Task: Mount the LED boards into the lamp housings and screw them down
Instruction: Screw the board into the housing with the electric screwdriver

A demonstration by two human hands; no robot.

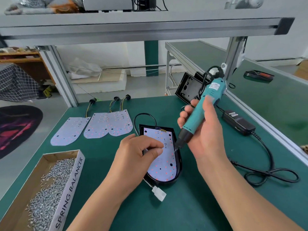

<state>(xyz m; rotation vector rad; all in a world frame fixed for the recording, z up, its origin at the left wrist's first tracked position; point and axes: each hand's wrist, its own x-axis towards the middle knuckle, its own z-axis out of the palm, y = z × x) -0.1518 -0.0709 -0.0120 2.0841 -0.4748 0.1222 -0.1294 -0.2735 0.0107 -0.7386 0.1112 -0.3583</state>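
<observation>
A black lamp housing (179,165) lies on the green bench with a white LED board (164,165) seated inside it. My left hand (140,154) rests over the board's left side with its fingers curled, thumb against forefinger; what it pinches is hidden. My right hand (203,129) grips a teal electric screwdriver (202,107), tilted, with its black tip down at the board's right edge. Three loose LED boards (93,126) with wire tails lie at the back left. A white connector (159,193) hangs off the housing's near end.
A cardboard box (66,187) marked SPRING BALANCER holds several silver screws at the near left. A black power adapter (238,122) and its looped cable (273,175) lie to the right. Another black housing (188,88) leans at the back by the aluminium frame post.
</observation>
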